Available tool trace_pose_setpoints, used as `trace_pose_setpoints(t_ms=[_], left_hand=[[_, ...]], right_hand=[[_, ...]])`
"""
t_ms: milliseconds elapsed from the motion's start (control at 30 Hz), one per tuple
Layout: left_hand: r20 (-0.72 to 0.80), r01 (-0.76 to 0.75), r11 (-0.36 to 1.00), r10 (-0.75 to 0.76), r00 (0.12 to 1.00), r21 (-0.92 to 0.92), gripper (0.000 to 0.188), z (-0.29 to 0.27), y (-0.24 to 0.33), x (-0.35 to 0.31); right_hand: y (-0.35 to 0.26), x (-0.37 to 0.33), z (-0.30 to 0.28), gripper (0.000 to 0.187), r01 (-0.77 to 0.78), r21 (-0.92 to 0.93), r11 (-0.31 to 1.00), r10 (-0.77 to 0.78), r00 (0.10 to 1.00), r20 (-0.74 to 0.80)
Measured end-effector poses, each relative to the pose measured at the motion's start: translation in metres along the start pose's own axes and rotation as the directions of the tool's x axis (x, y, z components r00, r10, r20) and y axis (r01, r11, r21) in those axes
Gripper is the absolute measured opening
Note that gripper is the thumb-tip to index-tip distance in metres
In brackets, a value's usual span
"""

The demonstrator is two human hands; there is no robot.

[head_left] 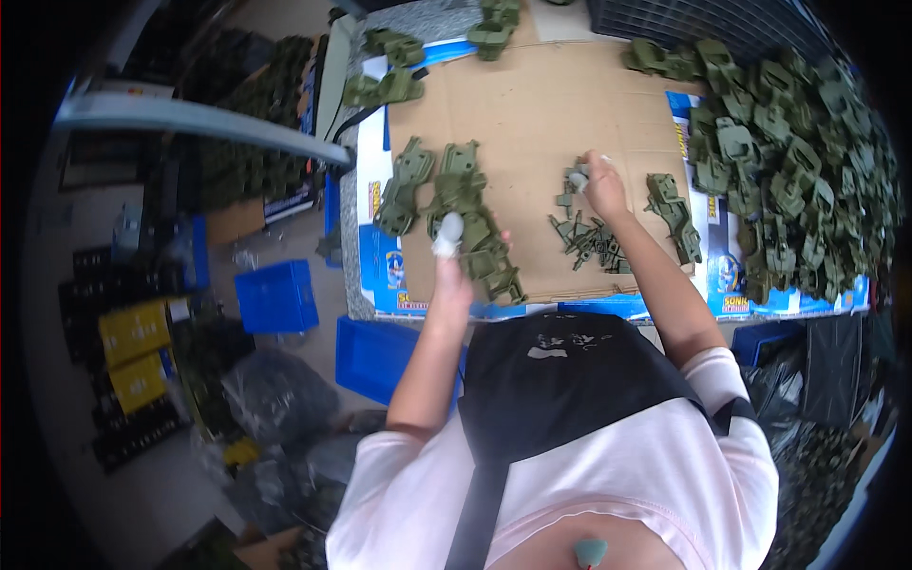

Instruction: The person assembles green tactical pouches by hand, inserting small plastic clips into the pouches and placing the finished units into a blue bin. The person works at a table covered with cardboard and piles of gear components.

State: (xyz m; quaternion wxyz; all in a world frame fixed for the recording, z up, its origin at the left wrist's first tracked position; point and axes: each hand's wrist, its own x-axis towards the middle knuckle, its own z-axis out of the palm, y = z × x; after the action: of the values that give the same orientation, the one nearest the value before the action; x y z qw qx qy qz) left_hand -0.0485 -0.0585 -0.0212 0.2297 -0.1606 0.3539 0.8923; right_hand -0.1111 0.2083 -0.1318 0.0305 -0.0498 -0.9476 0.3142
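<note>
My left hand [453,271], with a white cover on the thumb, is closed on an olive-green moulded plastic part [461,193]. The thumb lies on top, and a fingertip shows at the part's right side. More green parts lie right under and beside it, so the held part's edges are hard to tell. My right hand [602,186], also with white fingertip covers, is bent over some small green pieces [564,200]; its fingers are drawn together, and what is between them is hidden. Just below it, a loose pile of small thin green pieces [591,241] rests on the cardboard.
A cardboard sheet [532,104] covers the table. Large green parts [774,161] are heaped on the right, with one part [674,218] nearer and others [385,88] at the far left. Blue bins [276,296] stand below the table's left side. A grey metal bar [204,119] crosses the left.
</note>
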Motion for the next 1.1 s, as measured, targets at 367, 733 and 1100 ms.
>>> trace_pose_setpoints(t_ms=[367,733,1100], left_hand=[[-0.053,-0.021,1.0,0.02,0.998,-0.019,0.055,0.014,-0.005,-0.005],[-0.006,0.216,0.975,-0.216,0.976,0.049,0.047,0.033,-0.04,-0.013],[-0.183,0.57,0.77,-0.54,0.822,0.287,0.042,0.07,-0.098,-0.028]], right_hand=[[-0.018,-0.004,0.006,0.031,-0.083,-0.229,0.97,0.051,0.989,-0.142],[-0.041,-0.136,-0.107,0.019,0.528,0.163,0.833,-0.546,0.832,0.1],[-0.065,-0.222,-0.163,0.028,0.443,0.299,0.845,-0.521,0.807,0.279]])
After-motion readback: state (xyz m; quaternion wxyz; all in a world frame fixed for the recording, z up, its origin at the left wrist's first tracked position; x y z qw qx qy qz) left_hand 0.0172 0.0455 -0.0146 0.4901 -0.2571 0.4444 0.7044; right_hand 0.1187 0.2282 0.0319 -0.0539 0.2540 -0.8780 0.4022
